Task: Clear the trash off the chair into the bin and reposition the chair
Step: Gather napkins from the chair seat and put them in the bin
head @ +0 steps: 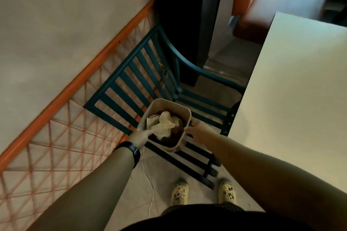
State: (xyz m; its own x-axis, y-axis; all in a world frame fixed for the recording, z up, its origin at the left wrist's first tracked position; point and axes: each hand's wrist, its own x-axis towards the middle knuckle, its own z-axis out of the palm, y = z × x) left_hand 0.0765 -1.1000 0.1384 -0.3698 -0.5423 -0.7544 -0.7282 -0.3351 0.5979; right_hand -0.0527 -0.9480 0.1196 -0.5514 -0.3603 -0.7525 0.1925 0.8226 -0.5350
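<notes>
Bin: small beige bin [183,142], sits dead centre of the frame, held up over the chair seat between both hands, tilted a bit.
Trash: crumpled pale paper [165,123] is already inside the bin, lying on some dark brown stuff lower down in it.
Left hand: left hand [139,137] is on the bin's near-left rim, fingers curled over the edge and touching the paper. Black watch on that wrist.
Right hand: right hand [199,130] grips the right rim, thumb pinching the edge; the other fingers are hidden behind the wall, so can't tell how they lie.
Chair: dark green slatted chair [131,82], middle of the frame, back toward the upper left, seat slats running under the bin.
Table: pale table [293,99] fills the right side, its edge just beside the chair's right arm.
Railing: orange railing [78,82] with rope netting runs diagonally across the left.
Feet: patterned yellow shoes [179,193] at the bottom centre, right by the chair's front.
</notes>
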